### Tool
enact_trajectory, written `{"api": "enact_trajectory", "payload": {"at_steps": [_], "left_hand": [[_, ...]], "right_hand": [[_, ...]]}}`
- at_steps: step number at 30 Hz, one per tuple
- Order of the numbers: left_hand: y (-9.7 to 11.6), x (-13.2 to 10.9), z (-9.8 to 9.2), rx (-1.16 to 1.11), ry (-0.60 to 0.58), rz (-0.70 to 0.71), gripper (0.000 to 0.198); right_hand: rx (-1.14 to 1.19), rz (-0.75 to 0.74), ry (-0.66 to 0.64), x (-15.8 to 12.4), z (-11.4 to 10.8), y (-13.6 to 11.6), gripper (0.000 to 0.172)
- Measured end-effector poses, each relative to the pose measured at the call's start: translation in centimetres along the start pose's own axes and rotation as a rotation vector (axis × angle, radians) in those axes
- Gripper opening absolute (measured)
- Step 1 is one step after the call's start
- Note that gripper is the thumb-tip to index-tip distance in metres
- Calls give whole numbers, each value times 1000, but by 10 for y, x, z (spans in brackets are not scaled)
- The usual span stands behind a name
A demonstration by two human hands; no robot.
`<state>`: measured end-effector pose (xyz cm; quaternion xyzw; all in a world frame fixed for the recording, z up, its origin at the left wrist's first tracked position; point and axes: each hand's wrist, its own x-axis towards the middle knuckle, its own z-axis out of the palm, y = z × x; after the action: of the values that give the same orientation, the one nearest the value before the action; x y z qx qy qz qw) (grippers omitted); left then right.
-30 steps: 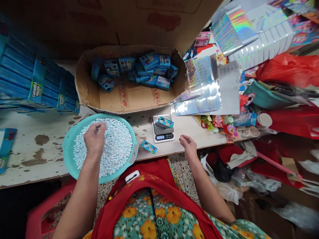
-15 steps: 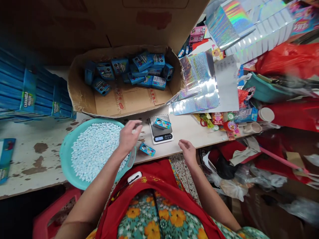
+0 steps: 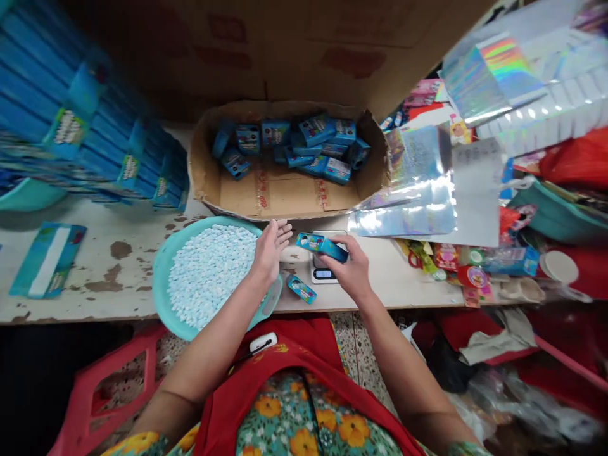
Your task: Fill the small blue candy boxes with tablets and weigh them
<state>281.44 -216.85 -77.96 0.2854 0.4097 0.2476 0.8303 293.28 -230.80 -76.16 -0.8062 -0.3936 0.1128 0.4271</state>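
My right hand [image 3: 350, 266] grips a small blue candy box [image 3: 311, 242] between thumb and fingers, above a small digital scale [image 3: 325, 275]. The hand and box hide much of the scale's plate. My left hand [image 3: 270, 252] is open, fingers stretched toward the box but apart from it, over the rim of a turquoise basin [image 3: 164, 288]. Pale blue candies [image 3: 213, 272] fill that basin. A second blue candy box [image 3: 301, 289] lies on the table between basin and scale.
Behind the scale, a cut-down cardboard carton [image 3: 285, 196] holds several blue boxes. Flat blue cartons [image 3: 109, 139] are stacked at the left. Shiny holographic sheets [image 3: 408, 215] lie to the right, near mixed small packets. A pink stool [image 3: 114, 373] stands below the table.
My right hand has moved to the scale and lifted the candy box off it. My left hand has turned, its fingers now stretched out. The view has shifted left.
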Motion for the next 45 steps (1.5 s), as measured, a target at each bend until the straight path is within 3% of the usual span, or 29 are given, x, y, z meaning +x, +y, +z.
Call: {"api": "enact_trajectory", "payload": {"at_steps": [3,6,12,18,22,24,27,29,33,37,42,45], "left_hand": [[24,-18,-22,-253,28,-29,40],[33,-24,-44,-461,138,-63,24],[36,-22,-82,-660,246,-64,10],[43,-24,-90,-620,271,-93,3],[49,-27,-98,-322,206,-17,10],[54,-28,-108,98,217,150,17],[58,-24,-127,828,376,502,24],[57,-18,-134,1082,416,632,28],[49,-9,-131,1155,299,674,24],[39,-5,-120,1156,232,629,24],[34,-3,-113,1165,206,559,28],[34,-2,-108,1144,199,546,30]], "right_hand": [[-90,-222,-120,0,13,-56,28],[-155,-352,-236,1,40,-86,25],[-147,-333,-294,-1,76,-94,26],[23,-115,-223,-8,83,-79,34],[280,77,-242,-14,74,-50,43],[400,164,-222,-18,60,-31,41],[476,310,-98,-25,35,2,40],[466,377,7,-27,21,26,42],[453,414,156,-24,9,73,46],[455,430,187,-25,8,98,48],[367,470,208,-52,0,95,69],[251,558,309,-87,-2,85,53]]}}
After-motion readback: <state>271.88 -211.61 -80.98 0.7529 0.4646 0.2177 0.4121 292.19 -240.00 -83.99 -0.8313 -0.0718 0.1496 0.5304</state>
